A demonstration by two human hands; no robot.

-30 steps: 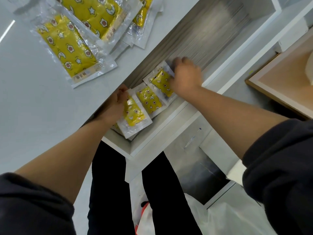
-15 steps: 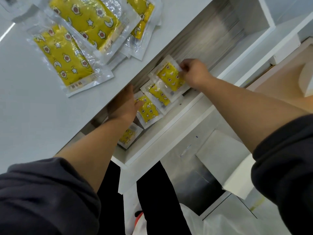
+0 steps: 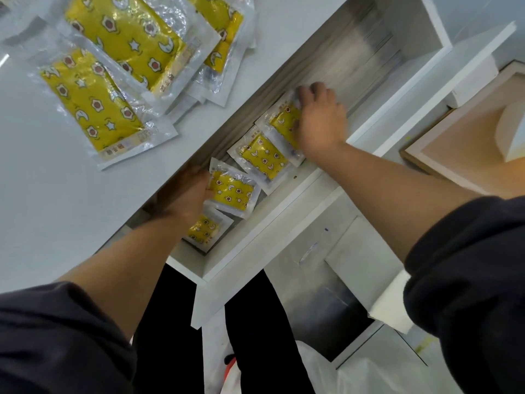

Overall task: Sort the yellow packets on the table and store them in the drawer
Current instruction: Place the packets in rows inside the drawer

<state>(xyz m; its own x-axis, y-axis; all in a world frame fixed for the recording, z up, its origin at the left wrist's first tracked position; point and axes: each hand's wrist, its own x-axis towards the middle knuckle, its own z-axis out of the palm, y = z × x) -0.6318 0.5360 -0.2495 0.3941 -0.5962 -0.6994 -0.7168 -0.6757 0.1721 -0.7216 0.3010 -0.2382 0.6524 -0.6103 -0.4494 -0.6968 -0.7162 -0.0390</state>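
My right hand (image 3: pixel 319 123) presses flat, fingers spread, on the farthest yellow packet (image 3: pixel 284 122) in the drawer (image 3: pixel 287 191). My left hand (image 3: pixel 184 191) touches another packet (image 3: pixel 231 191); its grip is unclear, partly hidden.

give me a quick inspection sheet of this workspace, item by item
surface: white table, bare near its edge
job's things: large yellow packets piled on the table; four small packets in a row in the open drawer
clutter: white plastic bag on the floor
hands: left hand on the second-nearest small packet; right hand flat on the farthest
cables: nothing seen
surroundings: wooden tray at right
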